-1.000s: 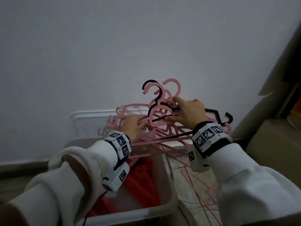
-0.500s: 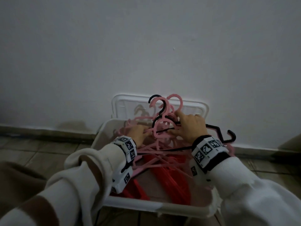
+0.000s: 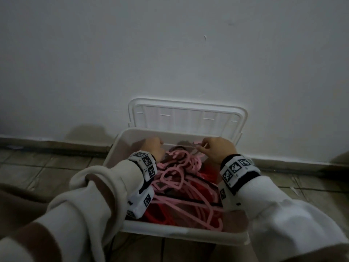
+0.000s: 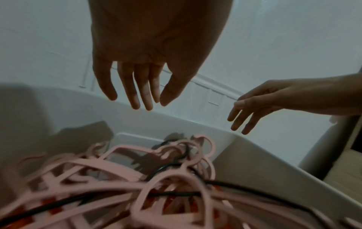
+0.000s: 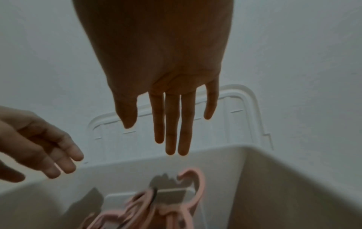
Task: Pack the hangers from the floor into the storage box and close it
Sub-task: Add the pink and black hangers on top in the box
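The left hand [image 4: 156,51] hangs over the far part of the storage box [image 3: 132,137] with its fingers [image 4: 135,91] straight and a little spread, and it holds nothing. The right hand [image 5: 166,62] is beside it at the same height, its fingers also straight and loose and holding nothing. Between the two hands there is free space above the far rim of the box. Behind this rim the lid [image 3: 187,112] stands upright and leans on the wall [image 3: 170,53]. Below both hands the pink hangers [image 3: 177,167] lie in a tangled heap inside the box, together with a thin black hanger [image 4: 172,193] and red hangers [image 3: 160,214] under them. Their hooks point to the far wall of the box, just under the fingertips but not touching them. The box stands on the tiled floor [image 3: 47,171].
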The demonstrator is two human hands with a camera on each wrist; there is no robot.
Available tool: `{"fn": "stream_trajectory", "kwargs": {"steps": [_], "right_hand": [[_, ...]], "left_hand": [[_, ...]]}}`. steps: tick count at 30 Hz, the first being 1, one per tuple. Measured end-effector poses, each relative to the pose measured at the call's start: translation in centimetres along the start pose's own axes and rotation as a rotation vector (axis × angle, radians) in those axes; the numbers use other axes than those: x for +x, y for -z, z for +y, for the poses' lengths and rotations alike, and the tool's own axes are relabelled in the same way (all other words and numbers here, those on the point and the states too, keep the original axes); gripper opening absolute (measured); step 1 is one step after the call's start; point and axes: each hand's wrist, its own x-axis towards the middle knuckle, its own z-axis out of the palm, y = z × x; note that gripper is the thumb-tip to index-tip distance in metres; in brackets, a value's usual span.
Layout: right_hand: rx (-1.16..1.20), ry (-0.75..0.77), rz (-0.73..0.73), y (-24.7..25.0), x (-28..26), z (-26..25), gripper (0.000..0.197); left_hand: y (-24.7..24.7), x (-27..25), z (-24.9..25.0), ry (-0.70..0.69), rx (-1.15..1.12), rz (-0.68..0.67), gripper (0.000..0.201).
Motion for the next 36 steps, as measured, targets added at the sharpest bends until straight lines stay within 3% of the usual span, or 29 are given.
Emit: {"fn": "stream_trajectory", "kwargs": {"steps": [4, 9, 13, 19, 25, 29, 32, 36], "right_hand": [[0.085, -0.088, 0.056, 1.7, -1.2, 4.1, 0.027], [0.158, -0.257, 0.097, 2.0, -4.2, 11.6, 0.021], [0.210, -0.407, 0.103, -0.3, -6.7, 18.0, 0.019], [0.182, -0.631, -0.047, -7.8, -9.4, 25.4, 0.024], [0.146, -0.728, -0.328, -16.8, -10.0, 28.8, 0.047], [0.135, -0.900, -0.315, -21.1, -10.3, 30.2, 0.051], [0.154, -1.031, -0.247, -23.3, -10.6, 31.1, 0.050], [0.135, -1.000, -0.289, -23.2, -10.6, 32.0, 0.068]], "left_hand": [[-2.0, -0.5, 3.3, -0.101, -0.135, 0.011, 0.024], [-6.5, -1.2, 8.9, -0.271, -0.190, -0.115, 0.019], [-10.1, -2.0, 12.7, -0.413, -0.123, -0.209, 0.022], [-14.6, -2.4, 14.7, -0.699, 0.122, -0.183, 0.025], [-18.1, -1.2, 14.5, -0.862, 0.367, -0.260, 0.028], [-18.8, 0.1, 14.0, -0.987, 0.371, -0.229, 0.053], [-19.3, 0.6, 13.4, -1.043, 0.303, -0.229, 0.043], [-19.1, 0.0, 13.7, -1.047, 0.251, -0.209, 0.039]]}}
